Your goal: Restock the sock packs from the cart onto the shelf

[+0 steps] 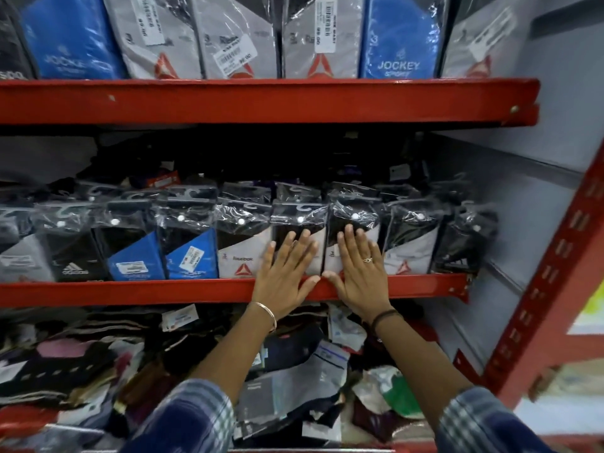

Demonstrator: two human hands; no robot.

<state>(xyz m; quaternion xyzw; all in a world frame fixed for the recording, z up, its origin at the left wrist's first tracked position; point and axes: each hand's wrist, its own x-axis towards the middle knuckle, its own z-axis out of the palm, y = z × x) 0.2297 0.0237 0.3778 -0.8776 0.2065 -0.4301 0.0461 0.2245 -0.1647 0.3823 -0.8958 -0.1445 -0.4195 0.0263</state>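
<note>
A row of plastic-wrapped sock packs stands upright along the middle red shelf. My left hand lies flat, fingers spread, against a black-and-white sock pack. My right hand presses flat on the neighbouring black-and-white sock pack. Both palms overlap the shelf's front lip. Neither hand grips anything. To the left stand a Reebok pack and blue Jockey packs. The cart is out of view.
The upper red shelf carries larger blue Jockey packs and grey Reebok packs. Below the middle shelf lies a jumbled heap of loose sock packs. A red slotted upright and a grey wall panel close the right side.
</note>
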